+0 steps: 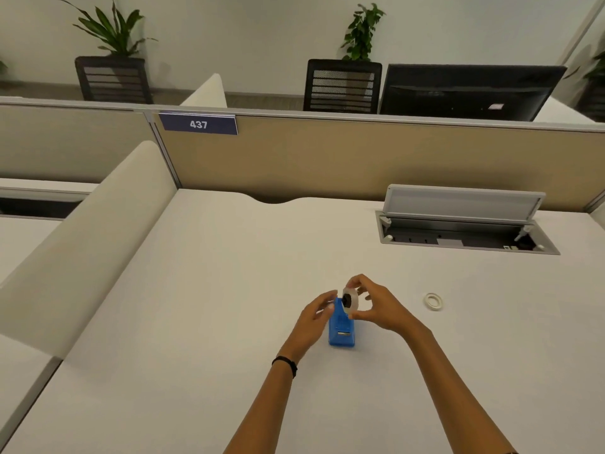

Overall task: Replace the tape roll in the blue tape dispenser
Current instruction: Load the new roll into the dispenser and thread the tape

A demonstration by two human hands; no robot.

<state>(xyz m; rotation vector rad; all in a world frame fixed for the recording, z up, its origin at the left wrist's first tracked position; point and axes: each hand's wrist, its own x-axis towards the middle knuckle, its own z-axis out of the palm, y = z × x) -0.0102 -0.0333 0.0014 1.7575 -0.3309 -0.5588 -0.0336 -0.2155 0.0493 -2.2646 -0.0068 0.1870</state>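
Note:
The blue tape dispenser [342, 329] stands on the white desk [229, 290], its cutter end facing me. My right hand [373, 306] pinches a white tape roll [351, 301] with a black hub, held upright just above the dispenser's far end. My left hand [316, 317] rests against the dispenser's left side with its fingers curled loosely. A thin, nearly empty tape ring [432, 301] lies flat on the desk to the right of my hands.
An open cable hatch [465, 224] with a raised lid sits in the desk at the back right. A beige partition [360, 158] closes the far edge. A cream side divider [88, 231] runs along the left.

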